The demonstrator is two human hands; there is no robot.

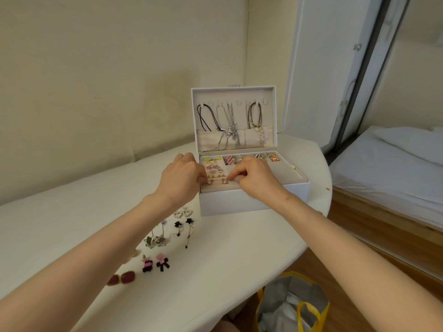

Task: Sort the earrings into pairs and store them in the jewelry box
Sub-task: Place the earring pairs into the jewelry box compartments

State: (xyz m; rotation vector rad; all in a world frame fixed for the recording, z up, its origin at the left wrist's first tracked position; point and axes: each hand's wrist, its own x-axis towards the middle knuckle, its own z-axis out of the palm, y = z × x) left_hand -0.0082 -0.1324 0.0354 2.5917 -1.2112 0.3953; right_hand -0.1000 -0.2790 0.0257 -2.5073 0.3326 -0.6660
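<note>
The white jewelry box (254, 200) stands open on the table, with necklaces hanging inside its lid. Its front-left padded rows hold several small earrings. My left hand (182, 178) pinches a small stud earring (209, 181) at the front row's left end. At that row's right end, a matching stud earring (224, 180) is pinched by my right hand (254, 178). On the table lie paired earrings: pearl hearts (183, 213), black flower drops (183, 227), silver stars (154, 240), pink-and-black bows (155, 262), dark red squares (122, 279).
The white table (215, 259) curves away at its right front edge. A yellow-handled bag (292, 305) sits on the floor below it. A bed with white sheets (395, 168) lies to the right. A cream wall stands close behind the box.
</note>
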